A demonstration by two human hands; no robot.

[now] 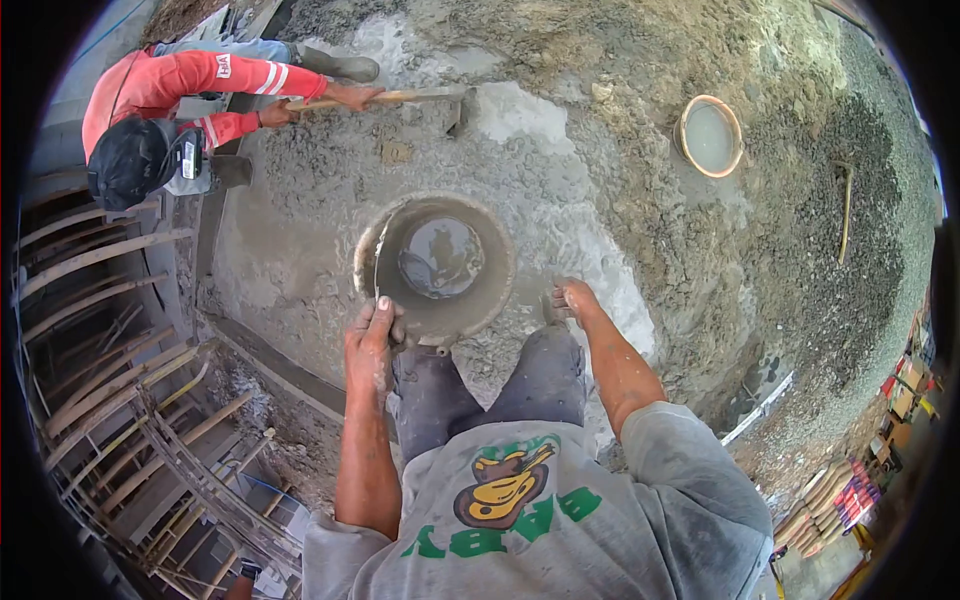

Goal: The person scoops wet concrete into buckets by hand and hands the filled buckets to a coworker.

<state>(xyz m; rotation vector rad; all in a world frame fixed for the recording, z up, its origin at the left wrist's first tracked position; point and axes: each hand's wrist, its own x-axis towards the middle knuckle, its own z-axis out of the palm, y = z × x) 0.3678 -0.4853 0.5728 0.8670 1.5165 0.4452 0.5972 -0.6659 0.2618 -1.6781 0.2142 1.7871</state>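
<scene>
A round bucket (497,310) coated in cement stands just in front of my knees, with a little grey water (440,258) pooled at its bottom. My left hand (375,335) is closed at the bucket's near left rim, thumb uppermost, on the thin wire handle (379,258) that runs along that side. Beside my right knee, to the right of the bucket, hangs my right hand (573,300). Its fingers are loosely bent, and nothing shows in them. Wet grey concrete (300,215) spreads around the bucket.
At upper left a co-worker (165,95) in a red long-sleeved shirt bends over the concrete, both hands on a long-handled hoe (400,96). A tub (738,150) of greyish water sits at upper right, near gravel (850,200). Wooden bars (100,250) lie at left.
</scene>
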